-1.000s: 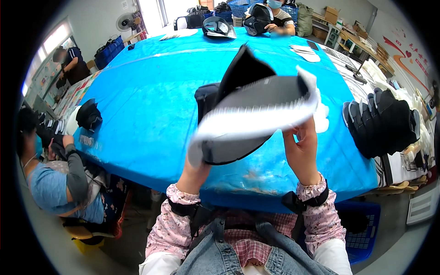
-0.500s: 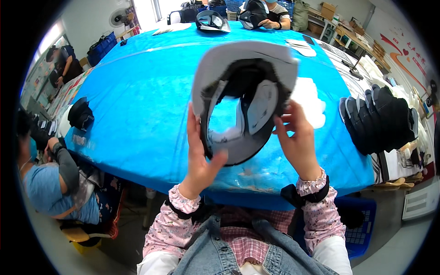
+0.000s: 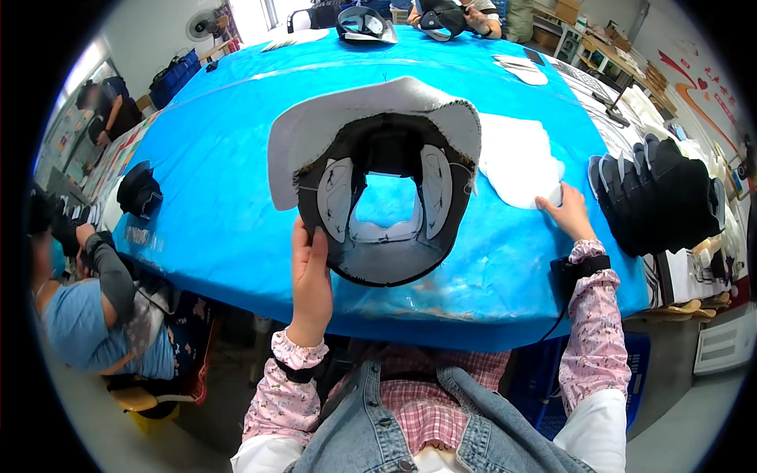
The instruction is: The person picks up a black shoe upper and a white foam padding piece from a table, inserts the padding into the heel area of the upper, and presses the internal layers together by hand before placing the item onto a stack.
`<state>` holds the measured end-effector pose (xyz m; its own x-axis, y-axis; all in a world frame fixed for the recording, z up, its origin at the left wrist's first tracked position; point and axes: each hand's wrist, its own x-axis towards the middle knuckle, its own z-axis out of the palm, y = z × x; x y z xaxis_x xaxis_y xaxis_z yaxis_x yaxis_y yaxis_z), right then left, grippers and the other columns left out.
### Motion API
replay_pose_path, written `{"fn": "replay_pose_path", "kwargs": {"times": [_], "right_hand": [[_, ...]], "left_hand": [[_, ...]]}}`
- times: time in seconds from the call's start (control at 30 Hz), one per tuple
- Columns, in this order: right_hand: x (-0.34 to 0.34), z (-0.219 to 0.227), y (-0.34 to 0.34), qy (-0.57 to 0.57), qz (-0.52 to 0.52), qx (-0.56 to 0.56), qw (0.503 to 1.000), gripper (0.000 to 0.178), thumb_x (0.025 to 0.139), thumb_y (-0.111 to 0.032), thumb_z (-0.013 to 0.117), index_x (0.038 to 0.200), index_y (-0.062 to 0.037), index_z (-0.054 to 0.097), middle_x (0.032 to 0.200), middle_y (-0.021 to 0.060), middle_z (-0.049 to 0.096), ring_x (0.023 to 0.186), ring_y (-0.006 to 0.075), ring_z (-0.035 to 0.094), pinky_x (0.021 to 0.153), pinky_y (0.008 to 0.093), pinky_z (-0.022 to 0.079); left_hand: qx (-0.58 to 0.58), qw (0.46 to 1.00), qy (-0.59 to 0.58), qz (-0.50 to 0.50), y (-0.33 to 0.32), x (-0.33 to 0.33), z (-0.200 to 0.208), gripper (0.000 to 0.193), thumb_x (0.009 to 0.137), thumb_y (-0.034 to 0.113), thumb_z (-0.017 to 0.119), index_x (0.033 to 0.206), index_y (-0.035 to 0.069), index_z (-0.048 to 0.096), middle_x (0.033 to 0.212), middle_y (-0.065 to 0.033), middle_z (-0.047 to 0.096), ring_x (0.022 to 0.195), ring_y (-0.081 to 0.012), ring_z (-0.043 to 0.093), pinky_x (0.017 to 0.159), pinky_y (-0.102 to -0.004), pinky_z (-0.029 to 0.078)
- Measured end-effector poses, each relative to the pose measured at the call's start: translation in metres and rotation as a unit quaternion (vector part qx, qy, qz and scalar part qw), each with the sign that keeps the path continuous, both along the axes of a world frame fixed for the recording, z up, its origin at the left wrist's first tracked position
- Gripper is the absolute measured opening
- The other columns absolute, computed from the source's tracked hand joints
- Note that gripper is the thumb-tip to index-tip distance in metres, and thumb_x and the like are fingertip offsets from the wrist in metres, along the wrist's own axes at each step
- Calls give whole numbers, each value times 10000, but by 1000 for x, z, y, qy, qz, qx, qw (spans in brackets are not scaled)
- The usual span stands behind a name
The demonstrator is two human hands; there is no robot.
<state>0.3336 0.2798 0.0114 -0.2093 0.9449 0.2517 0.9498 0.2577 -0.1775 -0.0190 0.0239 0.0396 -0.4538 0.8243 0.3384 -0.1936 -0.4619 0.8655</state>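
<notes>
A black padded piece with a wide light-grey flap (image 3: 371, 110), shaped like a helmet liner, stands over the table before me, its opening facing me. White oval pads are fixed inside both its sides, with loose threads on them. My left hand (image 3: 310, 272) grips its lower left edge, thumb at the front. To its right lies a pile of thin white cut pieces (image 3: 516, 158), partly behind the liner. My right hand (image 3: 569, 211) is at the near right edge of that pile, thumb and fingers closed on a white piece.
The table has a blue cover (image 3: 213, 181). Several stacked black liners (image 3: 658, 201) stand at the right edge; one black piece (image 3: 140, 191) lies at the left. Another liner (image 3: 367, 27) and white pieces (image 3: 520, 69) lie at the far side. Co-workers sit left (image 3: 102, 315) and opposite (image 3: 477, 20).
My right hand has let go of the liner and moved right to the white pieces. The liner has turned to face me more squarely and shifted left in my left hand.
</notes>
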Motion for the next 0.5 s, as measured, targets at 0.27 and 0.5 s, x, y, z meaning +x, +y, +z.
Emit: {"fn": "replay_pose_path", "kwargs": {"times": [0.27, 0.5], "right_hand": [[-7, 9, -4, 114, 2, 145, 983, 640, 715, -374, 737, 1132, 46, 492, 1020, 196, 541, 839, 290, 575, 707, 342, 486], [-7, 43, -50, 461, 75, -43, 883, 269, 838, -254, 652, 910, 1, 600, 759, 9, 596, 631, 48, 502, 547, 186, 398]], "left_hand": [[-109, 973, 158, 126, -28, -17, -27, 322, 949, 235, 472, 1184, 17, 492, 1131, -51, 543, 1010, -126, 509, 827, -277, 419], [-62, 989, 20, 134, 3, 19, 10, 298, 949, 272, 476, 1097, 20, 531, 985, 12, 568, 854, -53, 487, 721, -202, 378]]}}
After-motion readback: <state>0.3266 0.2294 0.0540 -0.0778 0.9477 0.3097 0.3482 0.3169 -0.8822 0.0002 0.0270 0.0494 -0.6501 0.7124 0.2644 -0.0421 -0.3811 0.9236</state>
